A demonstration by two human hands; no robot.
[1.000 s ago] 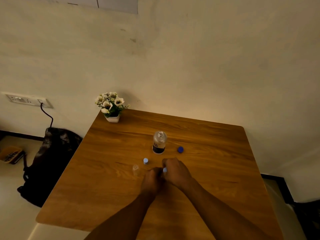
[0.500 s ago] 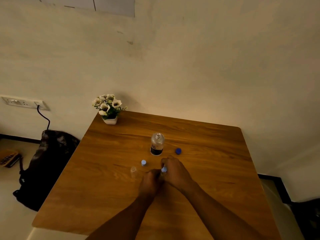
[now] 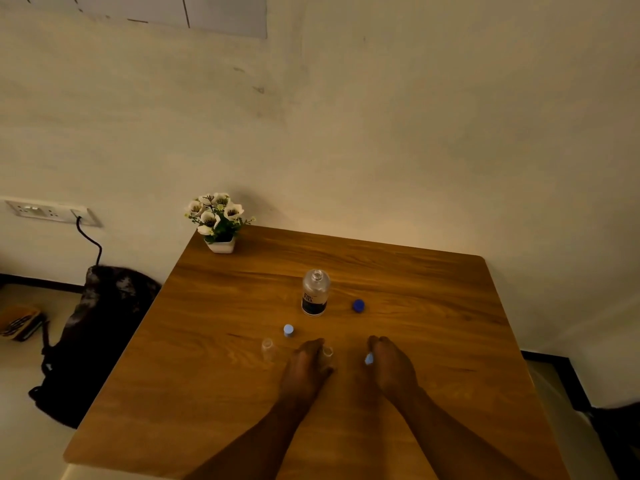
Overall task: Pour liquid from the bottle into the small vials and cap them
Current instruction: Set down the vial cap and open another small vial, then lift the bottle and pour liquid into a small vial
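Note:
An uncapped clear bottle (image 3: 314, 293) with a dark label stands mid-table, its dark blue cap (image 3: 358, 305) lying to its right. My left hand (image 3: 306, 367) grips a small clear vial (image 3: 327, 351) standing on the table. My right hand (image 3: 389, 365) is a short way to the right and pinches a light blue vial cap (image 3: 369, 358). A second clear vial (image 3: 267, 348) stands open left of my left hand. Another light blue vial cap (image 3: 288, 329) sits just behind it.
The wooden table (image 3: 433, 306) stands against a pale wall. A white pot of flowers (image 3: 217, 221) sits at its back left corner. A dark bag (image 3: 93, 334) lies on the floor to the left, below a wall socket (image 3: 52, 211) with a cable.
My hands were together over one vial; now they have parted. The right hand has moved right with the light blue cap, and the left stays on the vial.

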